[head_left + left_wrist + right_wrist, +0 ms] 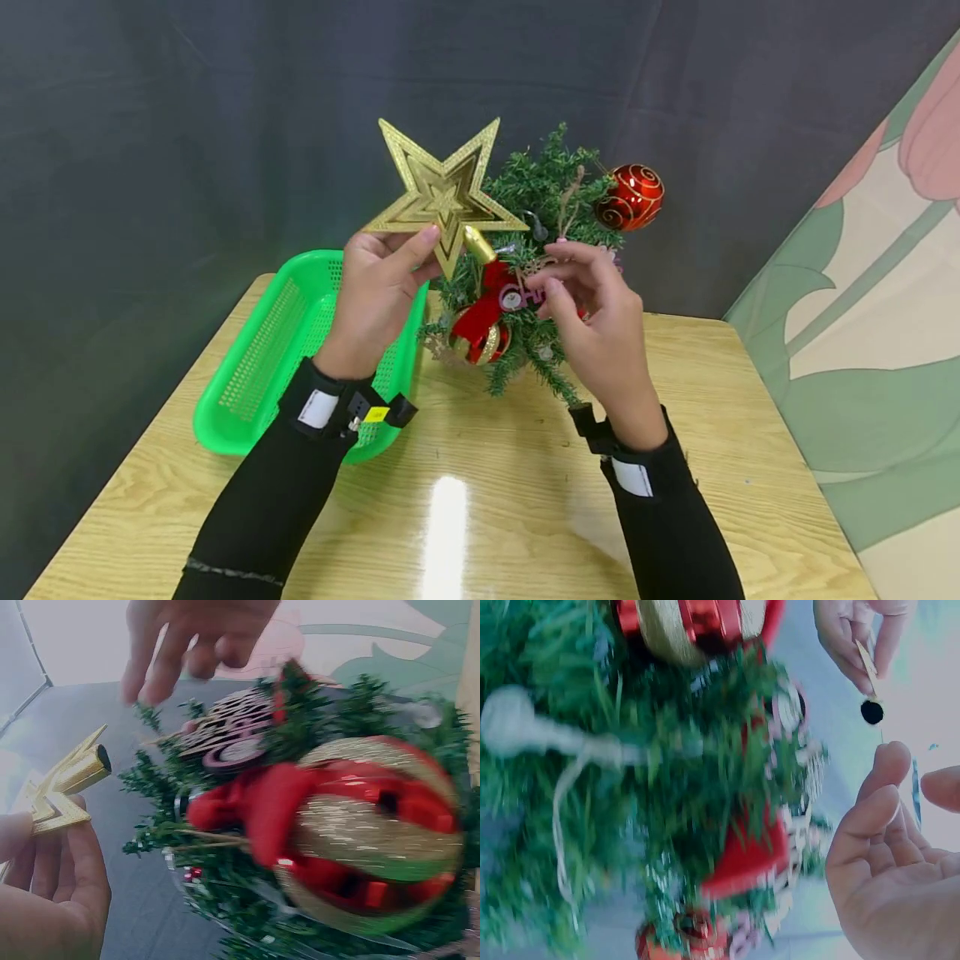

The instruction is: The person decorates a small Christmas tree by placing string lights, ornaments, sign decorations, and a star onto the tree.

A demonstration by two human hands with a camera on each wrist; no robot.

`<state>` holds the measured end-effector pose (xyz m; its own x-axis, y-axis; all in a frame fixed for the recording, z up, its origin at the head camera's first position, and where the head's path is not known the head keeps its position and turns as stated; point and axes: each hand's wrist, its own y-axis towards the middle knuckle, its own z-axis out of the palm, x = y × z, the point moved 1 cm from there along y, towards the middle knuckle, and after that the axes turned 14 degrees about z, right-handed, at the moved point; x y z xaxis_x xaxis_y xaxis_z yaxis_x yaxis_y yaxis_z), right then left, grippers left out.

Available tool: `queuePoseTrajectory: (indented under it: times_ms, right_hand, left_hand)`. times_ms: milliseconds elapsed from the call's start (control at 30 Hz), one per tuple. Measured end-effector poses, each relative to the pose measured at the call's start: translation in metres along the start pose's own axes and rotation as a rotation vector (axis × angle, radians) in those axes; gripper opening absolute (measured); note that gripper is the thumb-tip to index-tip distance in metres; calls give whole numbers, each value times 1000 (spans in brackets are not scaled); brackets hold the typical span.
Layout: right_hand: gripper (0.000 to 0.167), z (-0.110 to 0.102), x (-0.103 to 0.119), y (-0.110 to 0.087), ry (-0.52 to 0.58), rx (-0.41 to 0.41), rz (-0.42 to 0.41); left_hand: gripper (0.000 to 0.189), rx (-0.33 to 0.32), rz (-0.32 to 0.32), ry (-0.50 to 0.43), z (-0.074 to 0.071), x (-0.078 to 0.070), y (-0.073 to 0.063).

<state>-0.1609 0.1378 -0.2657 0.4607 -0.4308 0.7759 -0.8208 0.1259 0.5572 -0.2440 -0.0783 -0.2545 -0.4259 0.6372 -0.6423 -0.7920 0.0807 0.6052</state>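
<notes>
My left hand [372, 293] pinches a gold star tree topper [444, 193] between thumb and fingers, up beside a small Christmas tree [536, 179]. A hollow gold tube [81, 774] sticks out from the star's back, its dark opening turned toward the tree in the left wrist view. In front of the tree hovers my right hand [602, 312], fingers loosely bent and the thumb apart from them. The right wrist view shows nothing between those fingers. Close by, a pink lettered ornament [517, 297] and a red bow [480, 312] hang among the branches.
Behind my left forearm lies a green plastic basket [247, 367] on the wooden table [525, 492]. A red ball [632, 198] juts out at the tree's right, and a red-and-gold ball [491, 343] hangs low in front. Dark cloth [225, 125] stands behind the table.
</notes>
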Motion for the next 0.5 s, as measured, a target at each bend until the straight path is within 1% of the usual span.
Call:
queuePoseTrajectory:
  times_ms: [67, 167, 333, 433, 500]
  right_hand:
    - [29, -10, -1, 0, 18, -46, -9]
    - [26, -25, -3, 3, 58, -130, -2]
    - [24, -46, -13, 15, 127, -260, 29]
    - [23, -55, -19, 26, 135, -299, 74]
    - [24, -59, -21, 35, 168, -291, 112]
  left_hand:
    - [17, -28, 8, -60, 5, -1, 11]
    - [17, -89, 12, -153, 11, 2, 25]
    - [17, -201, -29, -250, 24, 14, 48]
    - [18, -266, -33, -285, 33, 19, 63]
    - [18, -289, -16, -299, 40, 21, 72]
